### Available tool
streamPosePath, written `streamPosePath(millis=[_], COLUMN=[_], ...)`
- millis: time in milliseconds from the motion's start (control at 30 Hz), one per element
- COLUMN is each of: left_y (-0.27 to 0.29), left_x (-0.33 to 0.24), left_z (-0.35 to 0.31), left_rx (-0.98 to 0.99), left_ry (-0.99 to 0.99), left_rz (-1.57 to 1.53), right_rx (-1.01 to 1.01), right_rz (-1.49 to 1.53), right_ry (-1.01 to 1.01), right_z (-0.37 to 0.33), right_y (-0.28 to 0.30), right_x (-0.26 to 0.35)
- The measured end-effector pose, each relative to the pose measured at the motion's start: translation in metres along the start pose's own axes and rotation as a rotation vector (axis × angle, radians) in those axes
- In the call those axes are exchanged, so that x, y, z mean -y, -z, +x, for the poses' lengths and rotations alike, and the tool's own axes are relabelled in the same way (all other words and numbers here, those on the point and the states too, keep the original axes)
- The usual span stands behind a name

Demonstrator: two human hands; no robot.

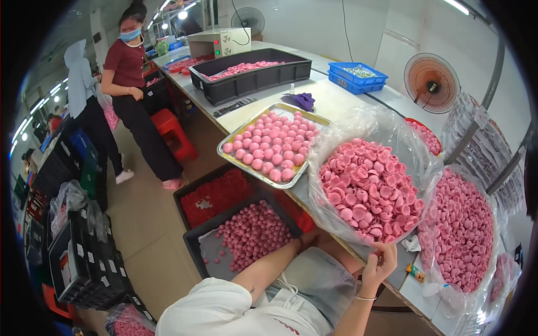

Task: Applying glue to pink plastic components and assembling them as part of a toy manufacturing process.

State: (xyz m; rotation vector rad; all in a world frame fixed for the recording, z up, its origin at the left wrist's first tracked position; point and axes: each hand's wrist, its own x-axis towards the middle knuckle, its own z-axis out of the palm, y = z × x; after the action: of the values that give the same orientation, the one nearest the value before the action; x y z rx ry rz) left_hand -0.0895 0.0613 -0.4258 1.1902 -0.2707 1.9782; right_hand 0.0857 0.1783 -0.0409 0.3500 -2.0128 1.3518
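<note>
My right hand (380, 263) is raised at the table edge, beside the clear plastic bag (336, 221). Its fingers are curled toward the thumb; whatever they hold, if anything, is too small to make out. Pink half-ball shells (370, 185) are heaped in that bag. My left hand (307, 239) reaches below the table edge, near the black crate (193, 238) of pink balls (255, 232); its fingers are hidden. On the table left of the bag sits a metal tray (227, 159) with rows of joined pink balls (269, 143).
Another bag of pink shells (459, 229) lies to the right. Farther back are a black bin (252, 73), blue baskets (356, 81), a purple cloth (300, 101) and a fan (431, 83). A person (131, 84) stands near a red stool (171, 131); stacked crates (89, 263) line the left.
</note>
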Motion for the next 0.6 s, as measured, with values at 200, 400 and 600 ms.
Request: streamPosePath(millis=[200, 400, 600], left_y=[-0.023, -0.045, -0.102], left_x=[-0.003, -0.029, -0.027], left_z=[-0.032, -0.139, -0.159], left_rx=[-1.796, -1.22, -1.576], left_ry=[-0.341, -0.307, 0.966], left_rz=[0.202, -0.095, 1.639], right_rx=[-0.035, 0.026, -0.135], right_rz=[-0.014, 0.028, 0.14], right_ry=[-0.045, -0.004, 0.288], right_z=[0.003, 0.0, -0.051], right_y=[0.012, -0.009, 0.013], right_x=[-0.019, 0.001, 0.006])
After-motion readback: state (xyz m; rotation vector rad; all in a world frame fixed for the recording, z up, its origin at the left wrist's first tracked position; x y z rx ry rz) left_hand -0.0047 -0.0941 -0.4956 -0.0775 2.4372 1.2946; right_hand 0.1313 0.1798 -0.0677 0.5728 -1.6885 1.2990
